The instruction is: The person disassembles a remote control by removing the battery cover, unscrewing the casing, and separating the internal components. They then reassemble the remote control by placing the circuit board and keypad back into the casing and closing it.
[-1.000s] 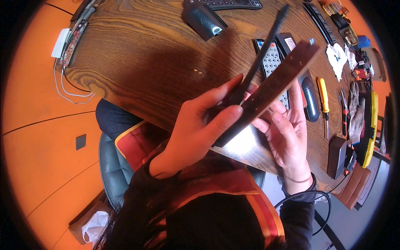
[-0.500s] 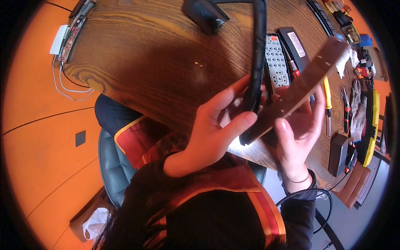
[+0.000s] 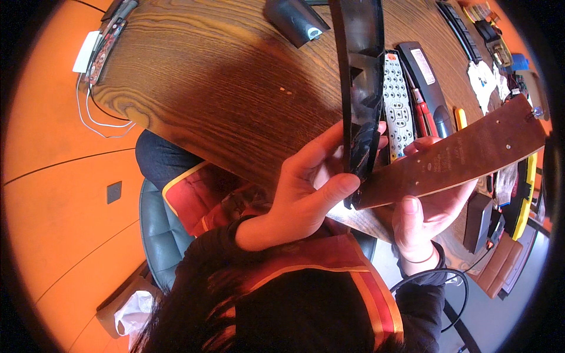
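Observation:
My left hand (image 3: pixel 309 191) is closed around the lower end of a long black plastic remote-control shell (image 3: pixel 363 76), thumb on the near side. The shell stands tilted up, its ribbed hollow inside partly showing. My right hand (image 3: pixel 432 215) grips a narrow brown circuit board (image 3: pixel 471 153) from below, thumb at its near edge. A small clear part (image 3: pixel 537 112) sits at the board's far end. The board's left end meets the shell's lower end beside my left thumb. Just beyond lie a pale rubber keypad (image 3: pixel 398 106) and a black remote casing (image 3: pixel 428 82) with a white label.
A red-handled tool (image 3: pixel 425 115) lies beside the keypad. A dark curved cover (image 3: pixel 295 22) rests at the table's far side. A black box (image 3: pixel 477 222), gloves (image 3: pixel 504 183) and a yellow-edged object (image 3: pixel 525 200) are to the right. Another circuit board (image 3: pixel 102 54) with cables lies far left.
The circuit board has swung down to the right, turning its flat brown face into view. The shell has rolled, so more of its hollow inside shows. Both hands keep hold.

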